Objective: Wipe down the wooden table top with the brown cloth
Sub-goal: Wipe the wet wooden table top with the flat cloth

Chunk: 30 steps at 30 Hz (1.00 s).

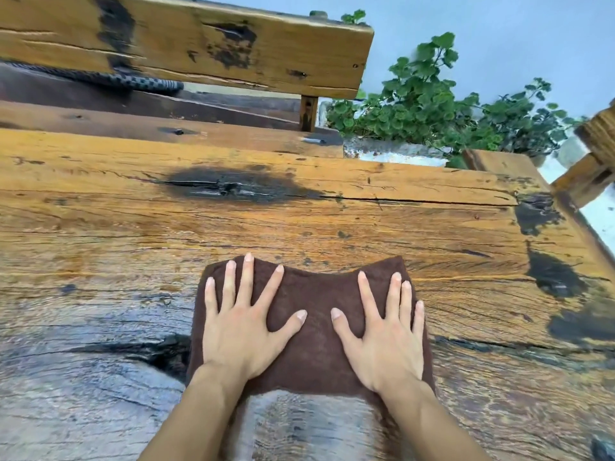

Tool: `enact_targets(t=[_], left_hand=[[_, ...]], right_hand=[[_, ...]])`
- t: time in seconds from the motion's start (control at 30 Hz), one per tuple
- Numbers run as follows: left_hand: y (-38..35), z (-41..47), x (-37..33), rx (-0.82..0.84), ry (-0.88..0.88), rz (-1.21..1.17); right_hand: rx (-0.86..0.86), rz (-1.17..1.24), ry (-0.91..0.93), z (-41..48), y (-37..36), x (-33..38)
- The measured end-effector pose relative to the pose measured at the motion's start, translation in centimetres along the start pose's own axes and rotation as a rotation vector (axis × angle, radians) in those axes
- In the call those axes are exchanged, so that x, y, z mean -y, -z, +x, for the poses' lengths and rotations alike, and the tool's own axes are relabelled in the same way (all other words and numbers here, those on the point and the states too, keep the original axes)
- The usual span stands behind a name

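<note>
A brown cloth (316, 344) lies folded flat on the wooden table top (133, 234), near its front middle. My left hand (243, 324) presses on the cloth's left half with fingers spread and straight. My right hand (382, 334) presses on the right half the same way. Both palms lie flat on the fabric. The wood around and in front of the cloth looks wet and shiny, with dark knots and cracks.
A wooden bench (199, 48) with a backrest stands beyond the table's far edge, with a dark checkered cloth (133, 79) on its seat. Green potted plants (432, 104) grow at the back right. Another wooden piece (592, 161) juts in at the right.
</note>
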<state>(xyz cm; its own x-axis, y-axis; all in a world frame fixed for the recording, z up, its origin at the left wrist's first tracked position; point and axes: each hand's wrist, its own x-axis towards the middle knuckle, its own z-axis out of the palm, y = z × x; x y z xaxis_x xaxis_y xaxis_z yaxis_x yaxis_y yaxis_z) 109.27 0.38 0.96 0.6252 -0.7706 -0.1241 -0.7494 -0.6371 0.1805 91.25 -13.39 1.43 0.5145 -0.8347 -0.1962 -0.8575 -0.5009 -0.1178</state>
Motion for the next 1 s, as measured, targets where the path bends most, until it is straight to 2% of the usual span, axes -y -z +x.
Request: enact_targets(t=[0.7,1.0], left_hand=[[3.7,26.4,2.0,-0.019,0.011,0.046],[4.2,31.7,2.9,-0.073,-0.037,0.082]], right_hand=[[-0.040,0.024,0.081,26.6,4.7,6.2],[-0.051,0.013,0.081,31.1,5.3,7.4]])
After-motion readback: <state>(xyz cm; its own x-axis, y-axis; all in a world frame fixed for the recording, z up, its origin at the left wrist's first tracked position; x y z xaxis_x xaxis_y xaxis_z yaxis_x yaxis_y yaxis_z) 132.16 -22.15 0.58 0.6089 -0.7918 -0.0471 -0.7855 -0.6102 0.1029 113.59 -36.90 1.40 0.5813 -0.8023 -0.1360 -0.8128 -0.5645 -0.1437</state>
